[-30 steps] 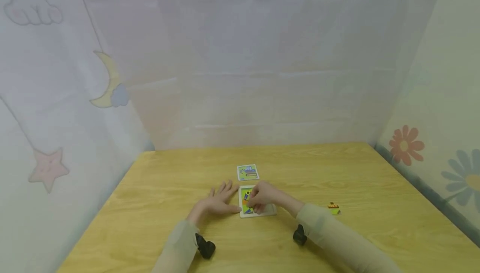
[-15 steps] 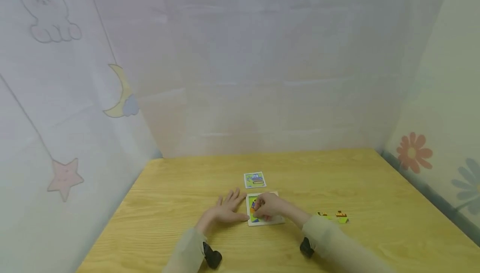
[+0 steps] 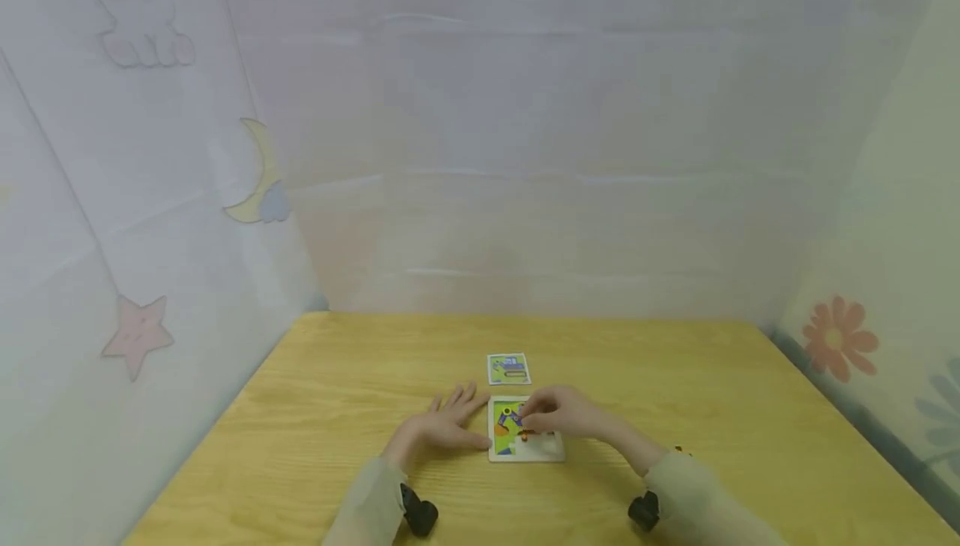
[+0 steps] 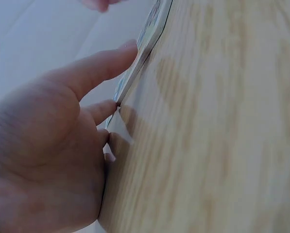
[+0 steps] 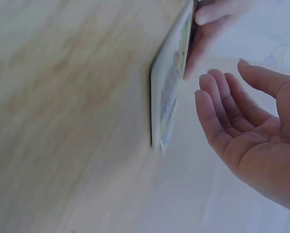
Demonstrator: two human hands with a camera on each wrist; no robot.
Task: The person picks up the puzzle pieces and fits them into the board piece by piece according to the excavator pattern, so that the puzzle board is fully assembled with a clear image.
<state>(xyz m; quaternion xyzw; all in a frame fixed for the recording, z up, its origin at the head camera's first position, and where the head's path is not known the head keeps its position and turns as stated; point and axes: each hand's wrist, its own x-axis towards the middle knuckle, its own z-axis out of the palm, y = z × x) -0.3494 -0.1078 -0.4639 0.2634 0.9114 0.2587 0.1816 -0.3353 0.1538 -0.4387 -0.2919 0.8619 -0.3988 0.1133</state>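
Note:
A jigsaw puzzle board (image 3: 551, 457) with a white frame lies on the table, its picture partly filled with green, purple and orange pieces. My left hand (image 3: 442, 429) rests on the table, thumb and a finger spread against the frame's left edge; the left wrist view shows the thumb touching the board's edge (image 4: 152, 43). Over the board's right part is my right hand (image 3: 566, 414). In the right wrist view its fingers (image 5: 210, 109) curve loosely, thumb apart, holding nothing. A small orange-red puzzle piece (image 3: 524, 437) shows just below its fingertips.
Behind the board lies a square picture card (image 3: 508, 369) showing a purple digger on green. A small loose piece (image 3: 681, 449) peeks out beyond the right sleeve, which hides the area around it. A printed fabric wall (image 3: 480, 196) stands behind the wooden table (image 3: 360, 346).
My right hand has lifted slightly and shifted right, uncovering more of the puzzle and the orange-red piece. Its sleeve now covers most of the loose pieces. The left hand stays against the frame.

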